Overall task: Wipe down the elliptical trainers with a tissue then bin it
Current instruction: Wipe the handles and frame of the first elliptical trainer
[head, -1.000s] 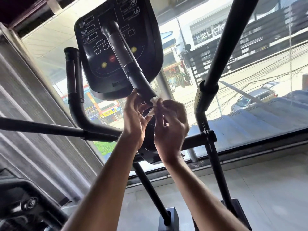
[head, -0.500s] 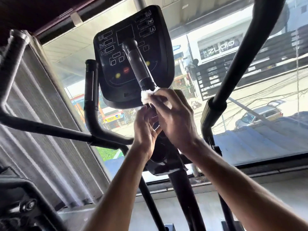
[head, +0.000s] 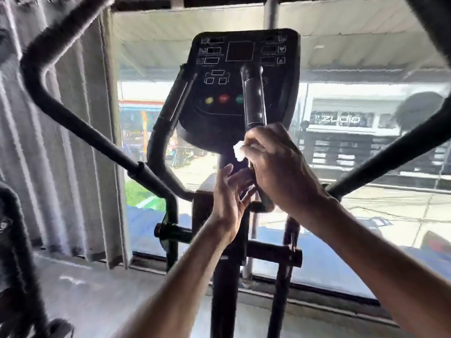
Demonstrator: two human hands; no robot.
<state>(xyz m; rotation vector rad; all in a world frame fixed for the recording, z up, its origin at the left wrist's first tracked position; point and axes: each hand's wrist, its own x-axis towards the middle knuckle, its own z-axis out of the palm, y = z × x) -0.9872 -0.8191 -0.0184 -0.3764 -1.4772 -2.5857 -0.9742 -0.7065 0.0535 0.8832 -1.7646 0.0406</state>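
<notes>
Bright window (head: pixel 366 203) glare blurs the street behind the console (head: pixel 219 113). My right hand (head: pixel 275 167) grips the tissue (head: pixel 238 153), mostly hidden, around the elliptical's handle (head: pixel 253 101); my left hand (head: pixel 229 191) hovers open just below.

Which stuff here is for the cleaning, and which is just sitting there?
For the job: tissue, gripped by the right hand against the handlebar; left hand, open below; console.
Just there: zudio shop sign; grey ribbed wall.
</notes>
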